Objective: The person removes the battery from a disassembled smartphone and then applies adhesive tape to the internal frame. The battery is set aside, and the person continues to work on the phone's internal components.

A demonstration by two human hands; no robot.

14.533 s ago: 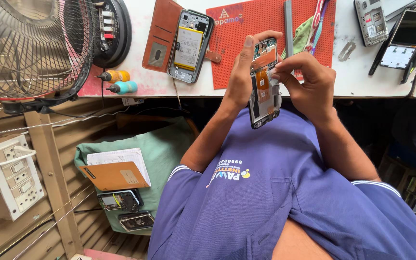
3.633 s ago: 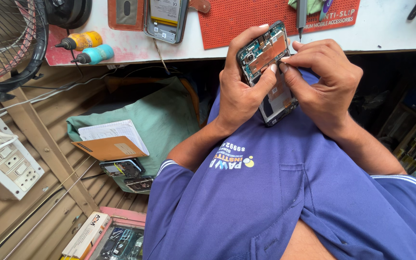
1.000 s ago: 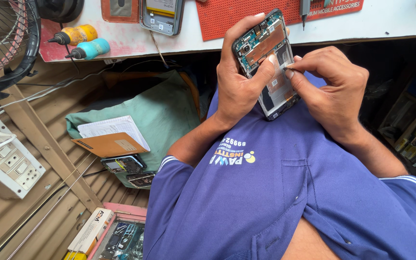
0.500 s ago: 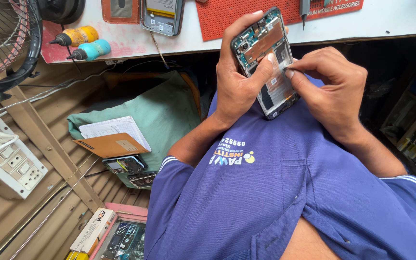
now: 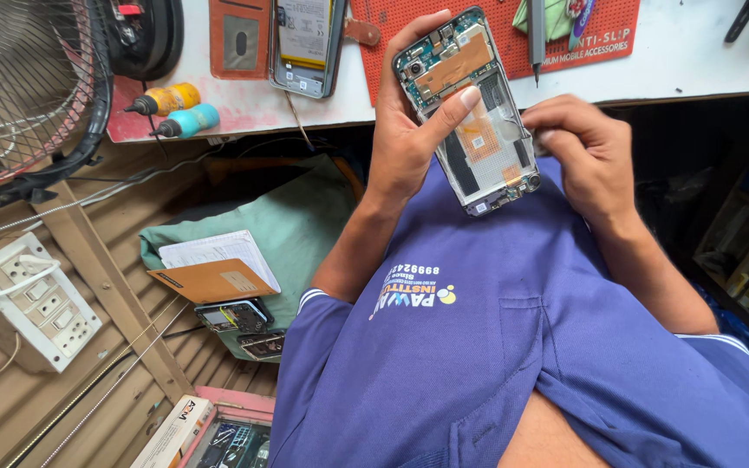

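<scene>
You are gripping an opened phone (image 5: 477, 113) in your left hand (image 5: 409, 130), fingers wrapping behind its far edge and the thumb pressing across the exposed circuit board. You are holding it tilted above your chest, just in front of the white bench (image 5: 695, 61). Your right hand (image 5: 587, 152) is curling at the phone's right edge, fingertips bunching together against it; whether they are pinching anything you cannot tell. On the floor to your left, a green bag (image 5: 288, 234) is carrying a notebook (image 5: 214, 269), and a pink tray (image 5: 231, 429) is holding phone parts.
</scene>
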